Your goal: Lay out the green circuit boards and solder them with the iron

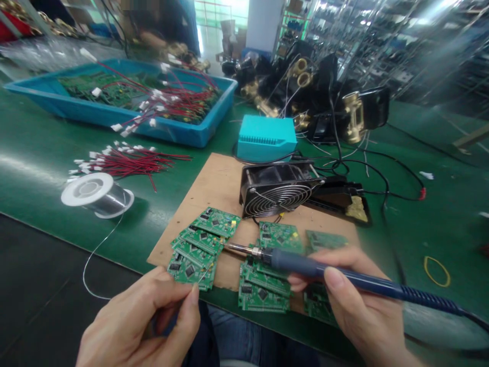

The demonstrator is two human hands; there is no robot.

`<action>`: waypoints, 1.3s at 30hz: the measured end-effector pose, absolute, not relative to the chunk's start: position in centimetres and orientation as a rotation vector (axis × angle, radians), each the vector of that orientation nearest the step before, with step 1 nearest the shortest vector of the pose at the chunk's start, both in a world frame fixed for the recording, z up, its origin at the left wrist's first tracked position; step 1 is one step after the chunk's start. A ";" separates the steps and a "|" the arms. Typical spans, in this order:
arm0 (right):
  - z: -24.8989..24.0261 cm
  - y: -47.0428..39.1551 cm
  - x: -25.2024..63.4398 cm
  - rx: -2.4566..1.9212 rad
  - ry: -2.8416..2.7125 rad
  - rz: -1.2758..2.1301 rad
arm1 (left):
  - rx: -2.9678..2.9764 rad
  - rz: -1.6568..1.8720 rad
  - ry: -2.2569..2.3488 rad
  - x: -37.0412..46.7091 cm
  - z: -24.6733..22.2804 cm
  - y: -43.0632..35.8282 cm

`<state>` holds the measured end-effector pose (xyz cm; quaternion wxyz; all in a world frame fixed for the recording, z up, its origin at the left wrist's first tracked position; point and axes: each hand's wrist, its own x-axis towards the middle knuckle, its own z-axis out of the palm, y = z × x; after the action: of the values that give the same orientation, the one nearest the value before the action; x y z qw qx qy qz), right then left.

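My right hand (359, 300) grips a blue soldering iron (305, 265), its metal tip pointing left at the edge of the left stack of green circuit boards (191, 270). Between thumb and forefinger, my left hand (153, 311) pinches thin solder wire (88, 280), whose free end reaches over the nearest board of that stack. The wire runs back to a white spool of solder (101, 196) on the left. More circuit boards (263, 295) lie overlapped in the middle, below the iron. A further group (324, 239) on the right is partly covered by my right hand.
A cardboard sheet (202, 178) lies under the boards, with a black fan (278, 191) on it. Behind stand a teal box (267, 137) and a blue tray (214, 127) of boards. Red wires (133, 163) with white connectors lie left. A sponge (358, 209) sits right, among trailing cables.
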<state>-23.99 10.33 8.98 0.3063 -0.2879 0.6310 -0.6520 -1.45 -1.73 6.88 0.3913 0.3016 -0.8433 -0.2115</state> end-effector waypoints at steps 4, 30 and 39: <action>8.9 10.4 -24.0 -0.754 1.669 -1.704 | 0.689 -0.535 -2.157 -2.0 7.1 -1.9; 9.0 10.2 -23.9 -0.756 1.669 -1.738 | 0.634 -0.485 -2.139 -2.4 7.4 -1.9; 8.5 10.4 -24.0 -0.907 1.750 -1.683 | 0.671 -0.447 -2.130 -2.4 7.0 -1.8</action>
<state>-23.98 10.41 8.54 0.2716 -0.3369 0.6497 -0.6250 -2.40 -1.80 7.02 0.4189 0.2675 -0.8492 -0.1782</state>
